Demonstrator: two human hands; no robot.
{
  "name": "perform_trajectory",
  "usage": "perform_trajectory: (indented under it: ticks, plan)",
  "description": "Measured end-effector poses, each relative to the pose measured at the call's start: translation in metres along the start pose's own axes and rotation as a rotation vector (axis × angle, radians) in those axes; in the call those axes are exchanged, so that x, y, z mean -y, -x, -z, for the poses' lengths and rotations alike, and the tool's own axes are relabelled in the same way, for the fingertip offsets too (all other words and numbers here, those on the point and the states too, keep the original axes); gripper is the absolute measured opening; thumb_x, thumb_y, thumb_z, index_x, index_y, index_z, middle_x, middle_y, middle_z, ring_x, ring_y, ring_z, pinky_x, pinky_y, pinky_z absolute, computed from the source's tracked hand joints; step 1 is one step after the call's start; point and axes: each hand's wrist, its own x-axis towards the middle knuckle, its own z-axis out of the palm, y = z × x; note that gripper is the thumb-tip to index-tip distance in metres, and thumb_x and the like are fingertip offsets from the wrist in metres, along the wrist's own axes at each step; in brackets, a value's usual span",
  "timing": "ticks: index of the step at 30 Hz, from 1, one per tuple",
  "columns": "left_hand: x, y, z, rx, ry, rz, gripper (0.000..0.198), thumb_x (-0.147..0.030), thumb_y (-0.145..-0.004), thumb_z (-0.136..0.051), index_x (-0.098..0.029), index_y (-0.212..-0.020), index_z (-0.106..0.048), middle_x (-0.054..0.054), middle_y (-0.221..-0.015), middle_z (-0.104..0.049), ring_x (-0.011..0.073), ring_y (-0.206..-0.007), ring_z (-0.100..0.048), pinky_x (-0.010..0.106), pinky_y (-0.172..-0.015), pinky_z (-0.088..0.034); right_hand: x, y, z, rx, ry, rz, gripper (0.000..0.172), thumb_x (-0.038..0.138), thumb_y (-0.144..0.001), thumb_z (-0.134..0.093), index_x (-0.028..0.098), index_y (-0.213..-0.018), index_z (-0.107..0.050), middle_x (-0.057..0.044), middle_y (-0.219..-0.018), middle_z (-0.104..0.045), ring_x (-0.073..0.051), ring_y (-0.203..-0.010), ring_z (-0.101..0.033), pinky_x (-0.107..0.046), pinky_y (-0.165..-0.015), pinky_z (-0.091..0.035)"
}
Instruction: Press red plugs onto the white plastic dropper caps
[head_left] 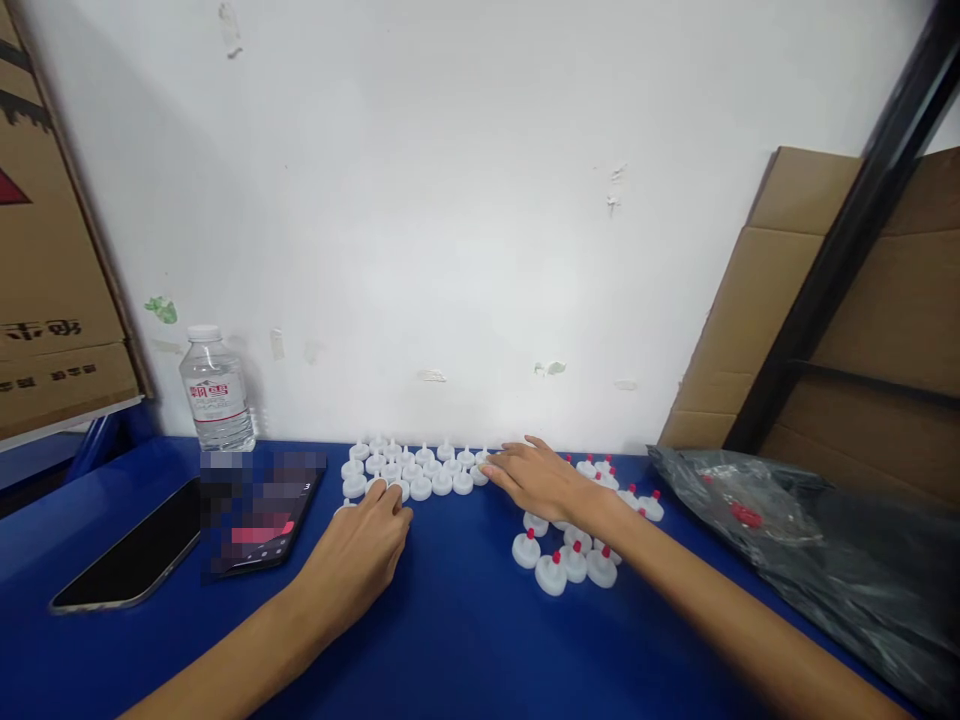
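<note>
L hand (pixel 366 540): fingers bent, held close together, tips down at the front row of plain white caps (pixel 421 488); can't tell if they're clamped on one. One more cap peeks out just L of the knuckles, partly hidden. R hand (pixel 544 482): palm down, fingers apart & stretched out, thumb away from the rest, its tip by the R end of the plain caps; can't tell if it touches any.

Plain caps sit in rough rows btwn the hands, nozzles up, close to the wall. Red-tipped caps (pixel 551 576) lie around R hand & wrist: some in front, some behind to the R, a few partly covered by the arm.

All on a blue tabletop (pixel 465 640). L side: phone w/ lit screen (pixel 274 500), partly pixelated; next to it a phone w/ dark screen (pixel 127 555); water bottle (pixel 217 400) upright behind, white lid on. R side: black plastic bag (pixel 847 590) w/ clear bag (pixel 780 490) on top, red bits (pixel 746 515) inside. Back: white wall (pixel 450 200), scuffed; printed cardboard box (pixel 52 250) far L, cardboard (pixel 776 270) & dark post (pixel 832 220) far R.
</note>
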Motion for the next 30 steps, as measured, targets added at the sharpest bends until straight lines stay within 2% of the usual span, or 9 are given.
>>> perform_trajectory:
  ticks: [2, 4, 7, 11, 13, 17, 21, 24, 30]
  plan:
    - [-0.001, 0.001, 0.001, -0.004, 0.013, 0.004, 0.028, -0.009, -0.101, -0.044, -0.014, -0.094, -0.070, 0.013, -0.103, -0.064, 0.0312, -0.102, -0.063, 0.039, -0.068, -0.058, 0.001, 0.004, 0.009, -0.063, 0.008, 0.011, 0.046, 0.039, -0.113, -0.030, 0.020, -0.101, -0.071, -0.008, -0.098, -0.074, -0.025, -0.100, -0.068, -0.046, -0.106, -0.040]
    - [-0.002, 0.001, 0.004, -0.031, 0.037, 0.004, 0.025, -0.010, -0.102, -0.045, -0.015, -0.098, -0.069, 0.012, -0.107, -0.064, 0.0299, -0.101, -0.064, 0.036, -0.066, -0.058, 0.003, 0.013, 0.019, -0.135, 0.011, 0.003, 0.048, 0.040, -0.113, -0.029, 0.020, -0.101, -0.070, -0.007, -0.092, -0.074, -0.024, -0.091, -0.069, -0.042, -0.097, -0.045]
    - [-0.006, 0.003, 0.008, -0.111, 0.100, -0.026, 0.021, -0.012, -0.102, -0.047, -0.016, -0.103, -0.067, 0.011, -0.108, -0.067, 0.0281, -0.099, -0.066, 0.035, -0.065, -0.057, 0.014, 0.034, 0.030, -0.247, 0.015, -0.039, 0.037, 0.043, -0.110, -0.039, 0.020, -0.114, -0.068, -0.008, -0.102, -0.073, -0.026, -0.093, -0.068, -0.039, -0.086, -0.048]
    - [-0.017, 0.012, 0.010, -0.273, 0.285, -0.134, 0.013, -0.016, -0.101, -0.055, -0.020, -0.102, -0.067, 0.003, -0.090, -0.072, 0.0230, -0.084, -0.070, 0.033, -0.068, -0.056, 0.033, 0.065, 0.023, -0.291, 0.022, -0.040, 0.020, 0.027, -0.105, -0.048, 0.021, -0.106, -0.067, -0.008, -0.105, -0.069, -0.024, -0.082, -0.068, -0.037, -0.072, -0.052]
    - [-0.024, 0.018, 0.010, -0.381, 0.378, -0.199, 0.010, -0.020, -0.102, -0.056, -0.022, -0.104, -0.066, 0.000, -0.088, -0.073, 0.0201, -0.078, -0.071, 0.030, -0.066, -0.054, 0.041, 0.078, 0.014, -0.278, -0.038, 0.018, 0.019, 0.021, -0.104, -0.049, 0.023, -0.116, -0.064, -0.007, -0.108, -0.067, -0.024, -0.088, -0.068, -0.037, -0.074, -0.055]
    - [-0.037, 0.027, 0.010, -0.546, 0.455, -0.327, 0.014, -0.027, -0.107, -0.050, -0.023, -0.104, -0.063, -0.001, -0.090, -0.074, 0.0153, -0.075, -0.071, 0.024, -0.062, -0.050, 0.055, 0.092, -0.003, -0.285, -0.218, 0.101, 0.055, 0.012, -0.099, -0.056, 0.033, -0.148, -0.042, -0.007, -0.126, -0.062, -0.022, -0.098, -0.069, -0.037, -0.082, -0.059]
    - [-0.039, 0.028, 0.012, -0.663, 0.449, -0.357, 0.011, -0.025, -0.106, -0.053, -0.022, -0.110, -0.063, -0.001, -0.094, -0.074, 0.0123, -0.074, -0.071, 0.021, -0.059, -0.047, 0.066, 0.096, -0.015, -0.310, -0.262, 0.193, 0.066, 0.007, -0.097, -0.058, 0.033, -0.153, -0.034, -0.006, -0.119, -0.065, -0.023, -0.098, -0.070, -0.038, -0.082, -0.061]
    - [-0.037, 0.027, 0.014, -0.666, 0.432, -0.372, 0.012, -0.023, -0.107, -0.052, -0.021, -0.109, -0.064, 0.000, -0.092, -0.072, 0.0106, -0.068, -0.069, 0.020, -0.055, -0.045, 0.071, 0.096, -0.018, -0.341, -0.220, 0.272, 0.075, 0.003, -0.096, -0.059, 0.032, -0.157, -0.027, -0.009, -0.118, -0.068, -0.026, -0.100, -0.070, -0.041, -0.083, -0.061]
    - [-0.038, 0.027, 0.010, -0.592, 0.378, -0.391, 0.023, -0.027, -0.110, -0.041, -0.025, -0.117, -0.063, -0.001, -0.083, -0.065, 0.0112, -0.056, -0.062, 0.022, -0.046, -0.040, 0.075, 0.095, -0.016, -0.298, -0.221, 0.253, 0.093, 0.006, -0.091, -0.070, 0.033, -0.161, -0.015, -0.006, -0.107, -0.070, -0.024, -0.089, -0.071, -0.037, -0.076, -0.062]
